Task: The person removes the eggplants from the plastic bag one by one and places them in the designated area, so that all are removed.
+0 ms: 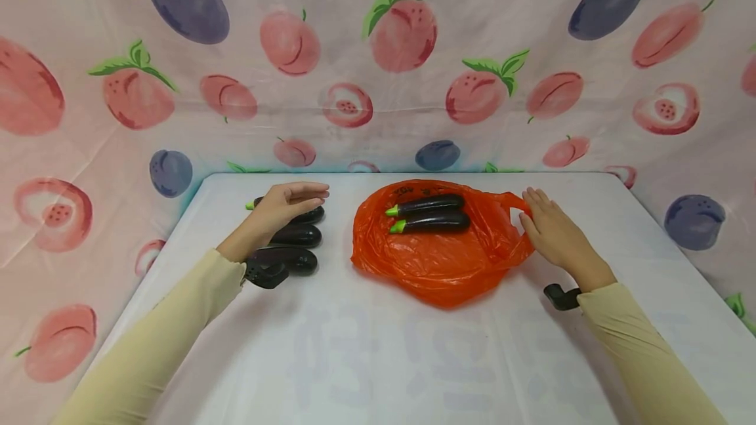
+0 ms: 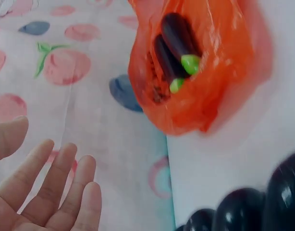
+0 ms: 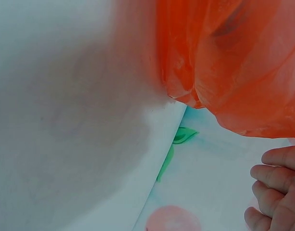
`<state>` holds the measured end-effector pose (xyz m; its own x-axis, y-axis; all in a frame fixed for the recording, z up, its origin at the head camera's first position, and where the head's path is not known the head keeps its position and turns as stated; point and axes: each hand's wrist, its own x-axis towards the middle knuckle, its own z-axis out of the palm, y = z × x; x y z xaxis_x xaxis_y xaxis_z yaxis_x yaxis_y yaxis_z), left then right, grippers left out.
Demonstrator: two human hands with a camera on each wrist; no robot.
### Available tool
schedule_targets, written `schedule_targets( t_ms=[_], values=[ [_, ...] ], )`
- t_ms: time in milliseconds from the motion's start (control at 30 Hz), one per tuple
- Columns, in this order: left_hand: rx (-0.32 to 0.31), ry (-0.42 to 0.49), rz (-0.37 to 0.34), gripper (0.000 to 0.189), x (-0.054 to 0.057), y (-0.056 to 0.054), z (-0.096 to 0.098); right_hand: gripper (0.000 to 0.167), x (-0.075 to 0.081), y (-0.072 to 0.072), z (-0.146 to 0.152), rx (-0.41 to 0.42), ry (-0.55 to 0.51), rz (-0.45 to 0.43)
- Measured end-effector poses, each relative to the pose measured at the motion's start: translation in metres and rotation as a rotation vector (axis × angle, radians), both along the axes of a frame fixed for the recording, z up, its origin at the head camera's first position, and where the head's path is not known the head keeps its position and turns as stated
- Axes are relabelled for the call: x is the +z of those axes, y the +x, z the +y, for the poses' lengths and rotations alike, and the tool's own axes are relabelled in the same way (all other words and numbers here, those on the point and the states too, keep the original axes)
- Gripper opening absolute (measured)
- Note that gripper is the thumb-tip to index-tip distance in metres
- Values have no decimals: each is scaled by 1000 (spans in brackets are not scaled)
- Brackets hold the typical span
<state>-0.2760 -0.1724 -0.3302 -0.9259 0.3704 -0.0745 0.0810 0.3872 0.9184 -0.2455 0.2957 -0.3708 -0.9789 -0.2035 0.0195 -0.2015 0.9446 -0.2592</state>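
An orange-red plastic bag (image 1: pixel 437 281) lies spread with its mouth facing up. Two dark eggplants (image 1: pixel 437 220) with green stem ends rest side by side in it. My left hand (image 1: pixel 277 212) is raised over the loose eggplants (image 1: pixel 295 235) left of the bag, fingers extended toward the bag and nothing in its grasp. It partly covers those eggplants in the head view. At the bag's right side, my right hand (image 1: pixel 552 231) touches the handle loop (image 1: pixel 515 201), its fingers nearly straight. The right wrist view shows the fingers (image 3: pixel 277 178) below the bag's edge, with the thumb unseen.
A white-covered table (image 1: pixel 354 359) holds everything. Behind it and at its sides hangs a fruit-print cloth (image 1: pixel 236 130). Dark wrist-worn devices (image 1: pixel 266 274) sit below both wrists.
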Motion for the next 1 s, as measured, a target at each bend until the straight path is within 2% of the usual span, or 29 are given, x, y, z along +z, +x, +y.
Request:
schedule_targets(
  t_ms=[233,433,767,1000],
  values=[
    [-64,6,5,41,3,1,23,59,1,-1,-1,11,-2,5],
    [-93,2,26,39,2,-2,39,58,2,-1,-1,17,-4,11],
    [-178,-31,70,37,-4,-13,65,58,1,-1,-2,15,1,7],
    [-224,-100,96,35,-14,-20,86,58,1,-2,-3,3,3,-10]
  ],
)
